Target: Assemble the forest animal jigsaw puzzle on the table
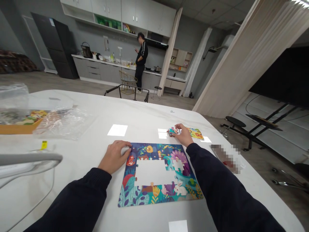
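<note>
**Right hand (182, 135) on loose puzzle pieces (174, 131), left hand (114, 157) at edge of jigsaw puzzle (156, 193)**

The person stands at a white table (145, 112), both arms reaching forward in dark sleeves. The jigsaw puzzle lies flat on the table, directly ahead of the person, with a large blank gap (151, 172) in its middle. Its border is filled with bright leaves and animals, including a white rabbit (181, 190).

The left hand's fingers (126, 149) are loosely curled and touch the puzzle's upper left edge. No held item can be seen. The right hand reaches beyond the puzzle's far edge, its fingers bent down and gripping the small cluster of loose pieces. A yellow-and-green puzzle section (195, 133) lies just beside that hand.

To the left, a cardboard box (19, 128) and a clear plastic bag (64, 124) lie on the table. A small yellow tag (43, 145) nearby is too small to read. A pixelated object (225, 158) lies to the right. A co-worker (141, 61) stands well back near a kitchen counter (103, 64).
</note>
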`<control>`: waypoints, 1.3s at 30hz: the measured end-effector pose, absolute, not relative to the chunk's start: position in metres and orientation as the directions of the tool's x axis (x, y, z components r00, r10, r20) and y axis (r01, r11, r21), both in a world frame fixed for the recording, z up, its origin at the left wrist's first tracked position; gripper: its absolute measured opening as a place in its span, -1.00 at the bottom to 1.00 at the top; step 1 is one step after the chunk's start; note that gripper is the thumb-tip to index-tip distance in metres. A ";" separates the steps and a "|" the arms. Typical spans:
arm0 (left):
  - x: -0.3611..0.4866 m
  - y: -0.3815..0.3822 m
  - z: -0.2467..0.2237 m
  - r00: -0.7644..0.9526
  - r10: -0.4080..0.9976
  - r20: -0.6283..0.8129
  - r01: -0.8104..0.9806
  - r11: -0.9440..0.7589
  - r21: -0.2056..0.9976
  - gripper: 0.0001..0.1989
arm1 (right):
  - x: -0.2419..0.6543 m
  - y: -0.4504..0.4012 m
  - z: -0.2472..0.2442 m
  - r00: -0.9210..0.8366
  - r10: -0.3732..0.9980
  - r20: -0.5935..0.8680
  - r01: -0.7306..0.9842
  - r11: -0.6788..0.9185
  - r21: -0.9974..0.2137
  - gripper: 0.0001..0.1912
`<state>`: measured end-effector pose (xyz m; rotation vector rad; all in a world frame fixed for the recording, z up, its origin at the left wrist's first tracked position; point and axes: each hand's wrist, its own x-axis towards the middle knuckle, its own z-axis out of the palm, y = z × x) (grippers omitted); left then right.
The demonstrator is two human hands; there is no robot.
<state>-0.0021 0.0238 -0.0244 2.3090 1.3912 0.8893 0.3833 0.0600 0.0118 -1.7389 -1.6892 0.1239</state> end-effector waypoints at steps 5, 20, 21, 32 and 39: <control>-0.003 0.025 -0.026 0.351 0.865 0.358 0.680 -0.498 0.537 -0.77 | 0.363 -0.004 0.047 -0.004 0.864 0.503 0.789 0.312 -0.529 -0.61; -0.007 0.032 -0.031 0.363 0.859 0.361 0.679 -0.509 0.529 -0.69 | 0.398 -0.085 0.014 -0.154 0.959 0.236 0.693 0.275 -0.666 -0.61; -0.007 0.032 -0.032 0.364 0.857 0.365 0.678 -0.512 0.528 -0.69 | 0.396 -0.086 0.015 -0.179 0.956 0.232 0.704 0.289 -0.649 -0.60; -0.009 0.033 -0.033 0.364 0.858 0.363 0.678 -0.511 0.528 -0.70 | 0.393 -0.082 0.009 -0.340 0.918 0.206 0.688 0.392 -0.611 -0.69; -0.008 0.033 -0.033 0.366 0.860 0.354 0.680 -0.508 0.529 -0.70 | 0.394 -0.082 0.007 -0.353 0.910 0.216 0.702 0.411 -0.582 -0.70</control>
